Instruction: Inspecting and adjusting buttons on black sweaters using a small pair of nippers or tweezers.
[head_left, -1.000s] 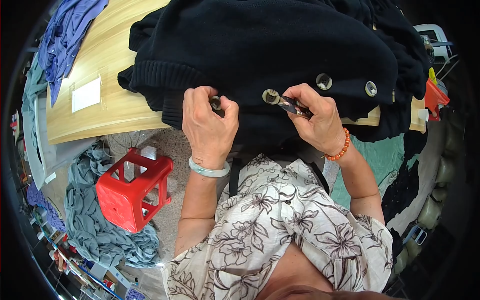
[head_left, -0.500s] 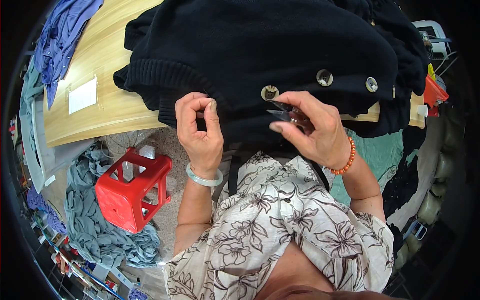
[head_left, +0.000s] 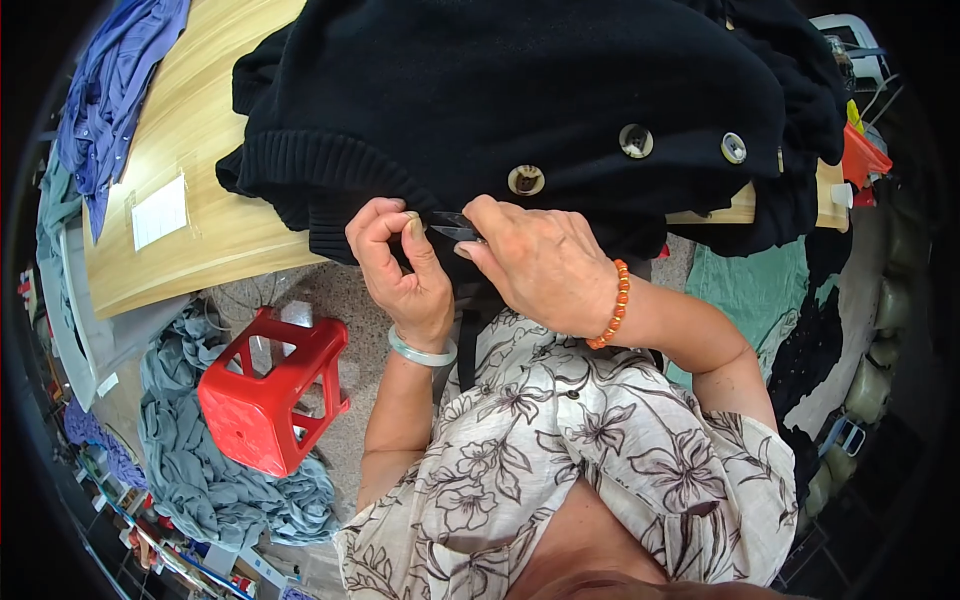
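Observation:
A black knitted cardigan [head_left: 500, 90] with ribbed trim lies spread before me. Along its near right part run three large pale-rimmed, dark-centred buttons, the closest being this button [head_left: 526, 180]. My left hand [head_left: 405, 270] is closed in a thumb-and-finger pinch at the cardigan's near edge, beside the ribbing; whatever sits between the fingertips is too small and dark to make out. Thread snips [head_left: 455, 228] with dark pointed blades are gripped in my right hand [head_left: 550, 265]. Their tips point left, right beside my left fingertips. My right fingers hide the handle.
The cardigan rests on a wood-grain table [head_left: 215, 110], with a purple garment [head_left: 120, 100] and a white paper label [head_left: 160, 213] at left. Below stands a red plastic stool [head_left: 265, 390] beside heaped grey-green cloth [head_left: 200, 450]. Green fabric [head_left: 750, 295] lies low on the right.
My right hand has moved left with the snips, from beside the nearest button to my left fingertips. My left hand keeps its pinch, slightly lower. The whole view has shifted a little.

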